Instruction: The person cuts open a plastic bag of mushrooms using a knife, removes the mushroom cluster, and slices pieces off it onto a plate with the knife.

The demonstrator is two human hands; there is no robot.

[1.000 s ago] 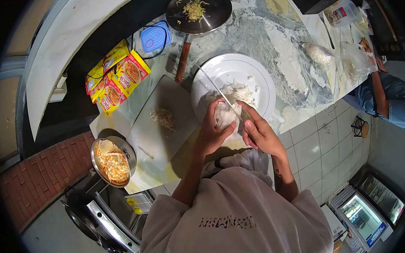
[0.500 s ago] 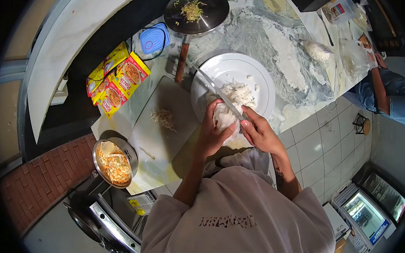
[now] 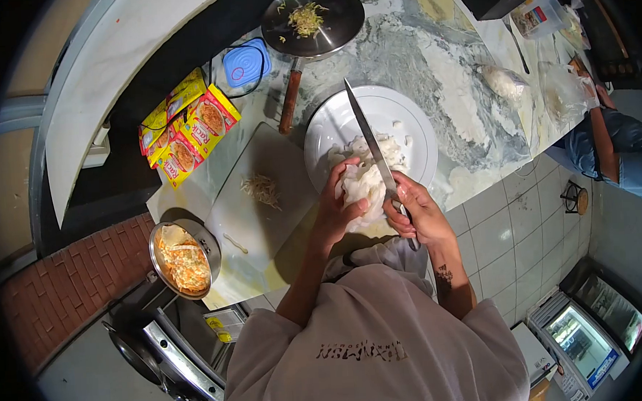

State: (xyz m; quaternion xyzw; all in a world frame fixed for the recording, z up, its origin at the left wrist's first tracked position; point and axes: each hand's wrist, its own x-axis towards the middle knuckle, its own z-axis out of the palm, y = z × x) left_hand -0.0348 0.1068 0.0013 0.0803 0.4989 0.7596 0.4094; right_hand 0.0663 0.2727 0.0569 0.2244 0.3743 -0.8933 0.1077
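My left hand [image 3: 341, 203] is closed round a soft white food lump [image 3: 364, 186] at the near edge of a white plate [image 3: 423, 133]. White cut pieces [image 3: 391, 147] lie on the plate beyond it. In my right hand [image 3: 419, 211] is the handle of a long knife [image 3: 370, 136]. The blade points away from me over the plate, along the right side of the lump. To the left, a cutting board [image 3: 260, 156] carries a small heap of pale shreds [image 3: 260, 190].
A frying pan [image 3: 337, 22] with sprouts, a blue lid [image 3: 247, 62] and yellow packets [image 3: 204, 127] lie farther off. A bowl of orange-white food [image 3: 185, 258] sits at left. Another person [image 3: 612, 138] and plastic bags [image 3: 562, 97] are at the right.
The knife has turned from slanting left across the lump to pointing more directly away, with its blade on the right side. My right hand has moved slightly right and nearer me.
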